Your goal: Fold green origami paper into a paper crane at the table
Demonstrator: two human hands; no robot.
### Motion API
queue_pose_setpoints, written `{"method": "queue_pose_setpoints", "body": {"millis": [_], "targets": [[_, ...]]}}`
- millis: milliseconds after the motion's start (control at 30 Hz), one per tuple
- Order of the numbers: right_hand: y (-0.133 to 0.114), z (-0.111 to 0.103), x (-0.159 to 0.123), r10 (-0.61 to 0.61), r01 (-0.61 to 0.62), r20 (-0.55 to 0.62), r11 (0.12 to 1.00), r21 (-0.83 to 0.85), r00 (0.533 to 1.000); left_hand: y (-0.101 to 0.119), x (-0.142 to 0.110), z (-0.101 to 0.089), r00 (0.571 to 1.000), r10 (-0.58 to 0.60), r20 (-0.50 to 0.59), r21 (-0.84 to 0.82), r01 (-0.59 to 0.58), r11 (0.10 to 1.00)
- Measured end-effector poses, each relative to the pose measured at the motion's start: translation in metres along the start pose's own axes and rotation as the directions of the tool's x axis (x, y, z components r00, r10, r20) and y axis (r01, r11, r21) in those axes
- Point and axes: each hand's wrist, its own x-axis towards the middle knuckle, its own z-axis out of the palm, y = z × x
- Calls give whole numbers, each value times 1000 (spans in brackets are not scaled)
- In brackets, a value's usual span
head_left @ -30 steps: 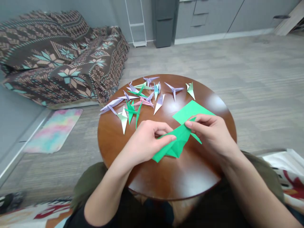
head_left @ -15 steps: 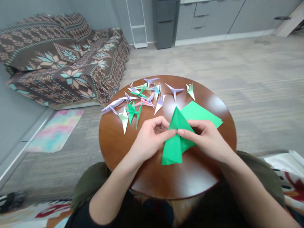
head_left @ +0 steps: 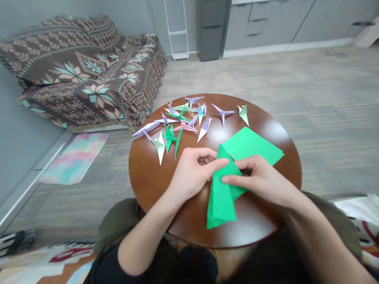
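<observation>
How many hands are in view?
2: the left hand holds the folded green paper near its top, the right hand lower, on its right side; no others show.

- Folded bright-green paper (head_left: 223, 201), lower centre: plain green
- Flat bright-green square paper sheet (head_left: 251, 146), right of centre: plain green
- Small pointed folded-paper figures (head_left: 184, 126), above centre: lilac, white, green, pale green, pink, some blue
- Round glossy brown wooden desk (head_left: 151, 181), centre: reddish brown, whitish glare
- Draped brown fabric sofa cover (head_left: 97, 94), upper left: turquoise and pale-pink starry flowers, patterned bands
- Pastel rectangular mat (head_left: 75, 157), left: blurred pink, yellow, turquoise patches
- Grey streaked floor (head_left: 266, 75), upper right
</observation>
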Motion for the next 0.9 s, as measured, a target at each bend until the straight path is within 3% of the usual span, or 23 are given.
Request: {"method": "queue_pose_setpoints", "body": {"millis": [100, 400, 633, 900], "targets": [[0, 1, 1, 4, -3, -37, 1000, 12, 999, -2, 1, -2, 998, -39, 43, 11, 38, 999], [1, 7, 3, 3, -1, -134, 1000, 14, 991, -3, 2, -2, 998, -50, 35, 59, 48, 997], [1, 5, 3, -13, 10, -102, 1000, -26, 995, -5, 4, -7, 1000, -10, 21, 19, 9, 1000], [2, 6, 1, 35, -33, -78, 999, 18, 996, -8, 9, -12, 997, 27, -78, -16, -29, 999]]}}
